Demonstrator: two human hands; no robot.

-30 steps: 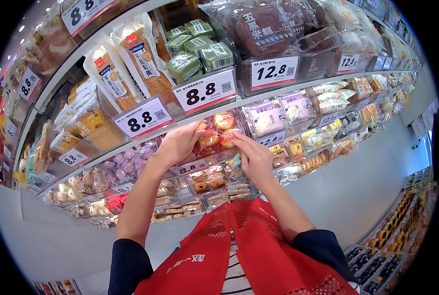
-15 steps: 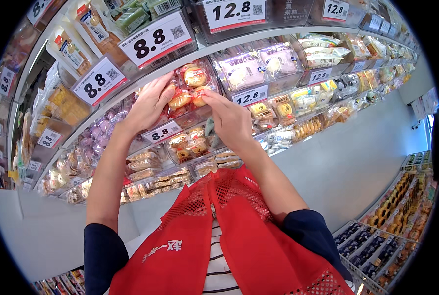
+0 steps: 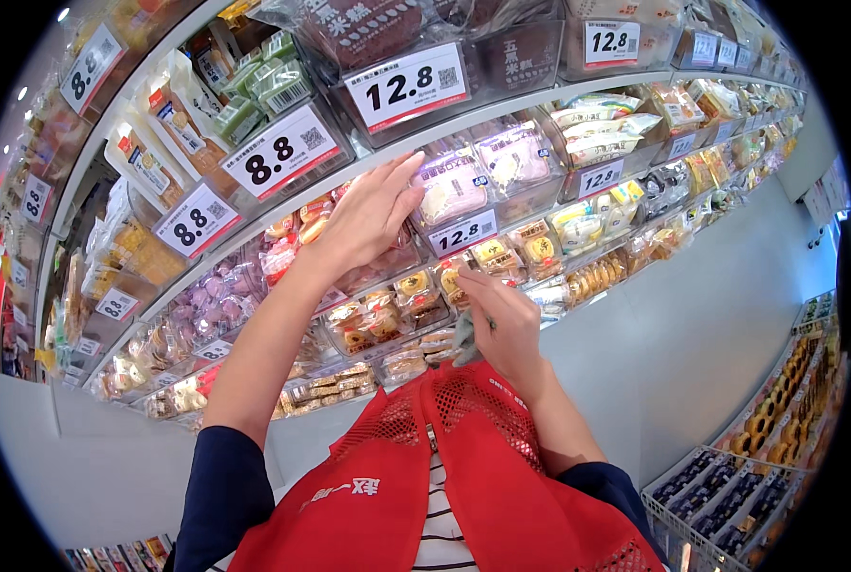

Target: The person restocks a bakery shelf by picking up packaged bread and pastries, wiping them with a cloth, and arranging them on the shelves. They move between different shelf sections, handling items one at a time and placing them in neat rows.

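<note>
My left hand (image 3: pixel 373 210) reaches over the middle shelf with its fingers stretched out and nothing seen in them. Its fingertips are at the left edge of purple-wrapped packs of cake (image 3: pixel 451 188) in a clear bin; whether they touch the packs I cannot tell. Under that forearm and hand, red-wrapped round pastries (image 3: pixel 316 210) are partly hidden. Lower and to the right, my right hand (image 3: pixel 509 324) is closed on a grey-green cloth (image 3: pixel 464 340), which hangs below the fingers. This hand is in front of small packs of yellow pastries (image 3: pixel 451 276) on the lower shelf.
Overhead, the upper shelf (image 3: pixel 502 101) juts out with price tags (image 3: pixel 408 86) along its front. Purple-wrapped sweets (image 3: pixel 217 286) fill a bin to the left. White packets (image 3: pixel 604 129) stand further right. At the lower right is a wire rack (image 3: pixel 692 524) of packaged goods.
My left hand has moved right, from the red-wrapped pastries to the purple packs. My right hand has come off the pastries, down and right, with the cloth. The view has shifted too.
</note>
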